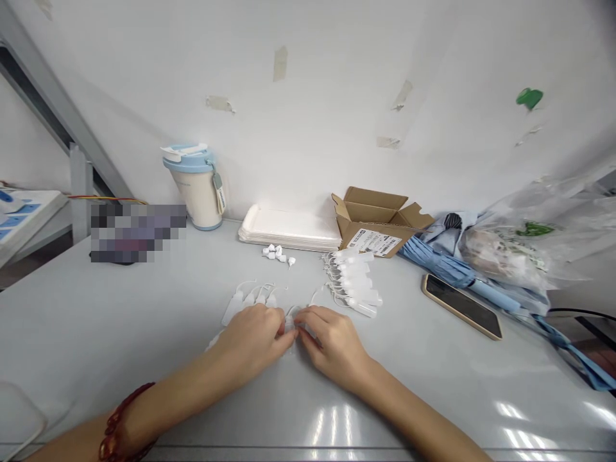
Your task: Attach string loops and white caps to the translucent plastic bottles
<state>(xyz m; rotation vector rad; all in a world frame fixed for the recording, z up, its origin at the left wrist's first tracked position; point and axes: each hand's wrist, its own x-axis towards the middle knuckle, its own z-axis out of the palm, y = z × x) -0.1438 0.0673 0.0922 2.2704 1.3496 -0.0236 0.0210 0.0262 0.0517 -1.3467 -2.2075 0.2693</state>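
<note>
My left hand (pixel 250 343) and my right hand (pixel 332 340) meet at the middle of the grey table (pixel 144 333), fingertips pinched together on a small white plastic tag (pixel 290 321) with a thin loop. A short row of similar white tags (pixel 250 300) lies just beyond my left hand. A larger bunch of white tags (pixel 353 282) lies beyond my right hand. A few tiny white caps (pixel 275 253) sit farther back. A red bead bracelet (pixel 118 420) is on my left wrist.
A pale blue and cream cup (pixel 197 186) stands at the back left. A stack of white trays (pixel 289 228), an open cardboard box (pixel 375 224), a phone (pixel 462 306), a folded blue umbrella (pixel 462 269) and a plastic bag (pixel 534 237) lie along the back and right.
</note>
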